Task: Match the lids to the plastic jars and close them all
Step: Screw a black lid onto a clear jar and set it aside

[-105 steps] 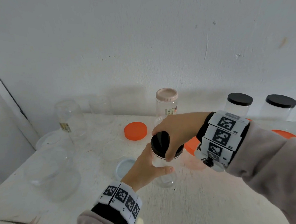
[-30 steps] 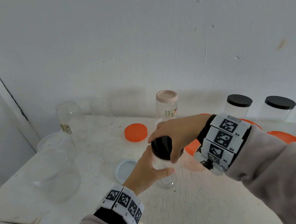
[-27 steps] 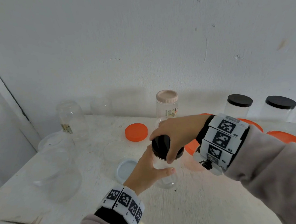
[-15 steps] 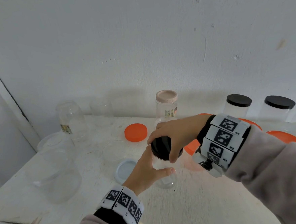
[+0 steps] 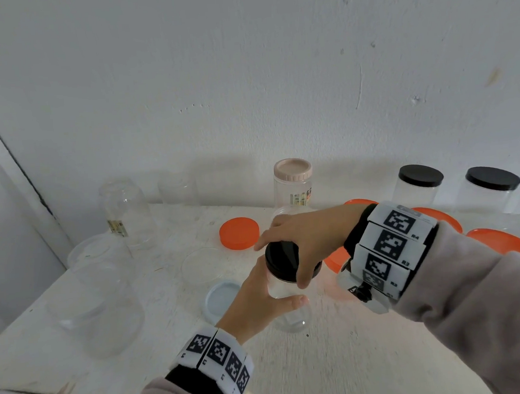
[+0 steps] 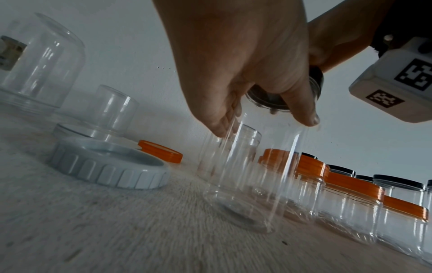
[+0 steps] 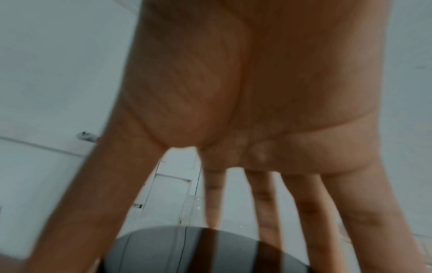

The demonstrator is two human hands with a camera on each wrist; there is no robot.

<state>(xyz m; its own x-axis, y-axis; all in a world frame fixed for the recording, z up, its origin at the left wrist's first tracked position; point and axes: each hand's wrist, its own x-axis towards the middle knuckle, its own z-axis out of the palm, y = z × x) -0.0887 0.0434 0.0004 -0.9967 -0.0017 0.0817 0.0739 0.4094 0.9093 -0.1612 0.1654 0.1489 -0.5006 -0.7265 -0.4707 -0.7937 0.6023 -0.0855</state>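
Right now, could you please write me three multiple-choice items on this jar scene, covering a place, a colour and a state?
1. Where does the loose pale blue lid lie?
A. on the table, left of the held jar
B. on a jar
C. in the right hand

2. What colour is the lid under the right hand?
A. orange
B. pink
C. black

3. What is the left hand doing?
A. lying flat
B. gripping the clear jar
C. lifting an orange lid

Key: A, it lies rim-up on the table; C, black shows between the fingers; B, thumb and fingers wrap the jar.
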